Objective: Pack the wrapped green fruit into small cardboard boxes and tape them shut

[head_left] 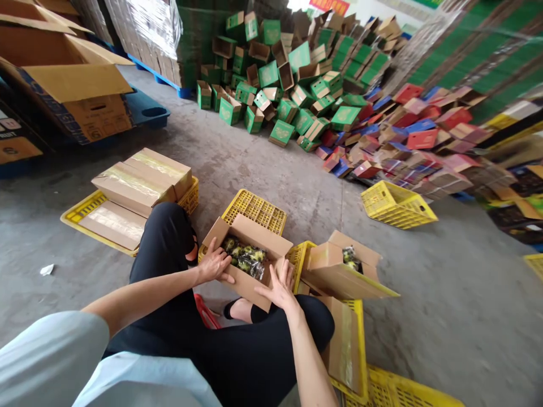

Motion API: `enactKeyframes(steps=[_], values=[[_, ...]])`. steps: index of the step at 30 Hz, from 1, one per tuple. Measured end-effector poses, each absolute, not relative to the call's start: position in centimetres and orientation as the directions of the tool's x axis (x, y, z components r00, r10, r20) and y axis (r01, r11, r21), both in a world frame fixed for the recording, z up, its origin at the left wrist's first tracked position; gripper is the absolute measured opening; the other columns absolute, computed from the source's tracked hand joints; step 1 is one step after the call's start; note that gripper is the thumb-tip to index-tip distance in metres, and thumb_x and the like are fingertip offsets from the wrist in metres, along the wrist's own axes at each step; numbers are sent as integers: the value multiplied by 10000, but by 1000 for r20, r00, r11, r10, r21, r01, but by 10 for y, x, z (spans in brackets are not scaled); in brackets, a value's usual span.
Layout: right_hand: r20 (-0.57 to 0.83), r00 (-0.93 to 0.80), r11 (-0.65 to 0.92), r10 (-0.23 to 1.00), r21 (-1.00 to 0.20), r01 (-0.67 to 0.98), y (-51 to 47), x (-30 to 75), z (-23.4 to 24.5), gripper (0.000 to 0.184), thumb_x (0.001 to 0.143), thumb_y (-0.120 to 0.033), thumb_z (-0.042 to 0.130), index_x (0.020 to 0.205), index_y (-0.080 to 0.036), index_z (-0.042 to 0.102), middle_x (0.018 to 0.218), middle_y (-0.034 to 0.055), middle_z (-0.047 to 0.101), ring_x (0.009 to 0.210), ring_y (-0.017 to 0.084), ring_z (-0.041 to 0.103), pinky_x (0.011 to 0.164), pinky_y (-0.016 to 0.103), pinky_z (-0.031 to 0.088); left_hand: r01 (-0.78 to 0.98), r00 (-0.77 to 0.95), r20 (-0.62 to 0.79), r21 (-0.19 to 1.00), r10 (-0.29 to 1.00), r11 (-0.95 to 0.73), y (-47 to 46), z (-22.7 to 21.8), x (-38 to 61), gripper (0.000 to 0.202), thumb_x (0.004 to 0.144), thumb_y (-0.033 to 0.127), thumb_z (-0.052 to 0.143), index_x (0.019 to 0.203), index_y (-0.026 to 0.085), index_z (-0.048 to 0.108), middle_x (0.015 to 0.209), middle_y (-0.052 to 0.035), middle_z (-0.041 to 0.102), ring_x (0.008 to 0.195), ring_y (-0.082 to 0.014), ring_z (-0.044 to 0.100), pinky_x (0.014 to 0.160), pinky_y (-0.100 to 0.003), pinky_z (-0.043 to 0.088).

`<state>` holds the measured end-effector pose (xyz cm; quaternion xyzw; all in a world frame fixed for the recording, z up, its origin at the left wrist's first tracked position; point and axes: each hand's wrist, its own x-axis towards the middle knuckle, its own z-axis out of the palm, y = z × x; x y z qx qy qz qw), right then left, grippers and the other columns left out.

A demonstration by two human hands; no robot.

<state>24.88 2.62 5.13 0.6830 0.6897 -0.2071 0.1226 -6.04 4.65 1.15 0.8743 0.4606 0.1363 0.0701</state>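
Left hand: the left hand [215,264] lies on the left end of the open box, fingers spread and thumb out on the near flap.
Right hand: the right hand [278,282] is spread wide at the box's right end, touching the flaps there.
Both hands: apart, with the box between them. I cannot tell how hard they press.
Open box: the brown open box [244,284] sits between the hands, its flaps up or sticking out.
Fruit: clear plastic with green and dark fruit [246,257] lies in the box, between the hands.
Yellow crate: a yellow crate [254,208] stands just past the box, ahead of both hands.
Second box: another open box [324,260] leans to the right of the right hand, with a bit of wrapped fruit [351,260] showing inside.
Taped boxes: brown boxes with shiny tape [144,176] sit in a low yellow crate [80,208], ahead and left of the left hand.
Near box: a taped box [344,342] lies in a crate, right of and nearer than the right hand.
Floor: grey floor [424,294] all around, with a white scrap [46,269] far left of the left hand.
Heaps: green boxes [280,133] and red and blue boxes [422,138] lie piled far ahead of the hands.
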Motion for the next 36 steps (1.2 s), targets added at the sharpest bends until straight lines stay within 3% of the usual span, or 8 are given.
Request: enactKeyframes(steps=[8,13,16,20,23,26,30,36], values=[[-519,58,-114,853,-76,991,42,223,82,1103,818,-805,647,1671,-210,278,1741,187,-214,1594,470,-133,1244,649,125,824,515,148,184,844,-535,69,12,-61,712,879,851,506,911,175,726,798,-82,710,856,-264,647,1252,-688,29],[-401,-38,5,915,-82,997,48,215,87,1037,872,-710,665,1669,-168,282,1761,225,-13,1614,443,-51,1265,627,140,819,519,174,178,837,-545,80,8,-60,749,835,902,496,868,191,728,786,-71,718,854,-270,659,1252,-687,16],[-241,-152,98,959,-222,970,57,195,81,705,1021,-588,490,1637,-262,383,1775,139,74,1629,382,69,1263,551,249,803,534,181,198,826,-563,83,3,-61,763,811,926,492,850,200,725,779,-66,715,854,-269,662,1258,-676,-1],[-342,-89,-22,936,-307,951,77,156,74,705,968,-592,599,1597,-309,453,1771,129,100,1548,454,325,1199,552,370,792,517,195,259,833,-552,82,1,-62,745,827,915,487,864,210,725,793,-63,713,857,-263,661,1266,-661,-5],[-335,-69,-46,940,-324,945,85,148,72,572,969,-465,633,1489,-233,580,1739,158,212,1400,370,563,1138,434,461,786,521,177,282,835,-550,83,5,-62,732,849,899,477,886,212,728,812,-68,715,872,-266,657,1270,-657,12],[-264,-35,-21,964,-205,978,80,168,72,332,995,-289,555,1273,-209,719,1611,142,459,1223,270,686,1047,337,526,784,527,156,289,835,-549,83,8,-61,739,857,896,464,905,209,734,827,-76,716,903,-277,653,1269,-660,37],[-291,25,-42,956,-52,998,70,201,80,335,958,-105,480,1105,-149,777,1335,187,668,1116,272,722,998,333,540,785,529,133,299,838,-542,78,10,-60,757,864,888,464,956,192,747,845,-84,712,931,-283,664,1274,-645,56],[-279,83,-82,957,16,997,70,215,96,436,999,-122,372,1278,-100,706,1266,229,691,1132,316,715,992,400,535,770,511,102,389,854,-506,75,23,-45,610,945,710,564,1274,215,701,1297,-141,683,1222,-324,643,1275,-586,162]])
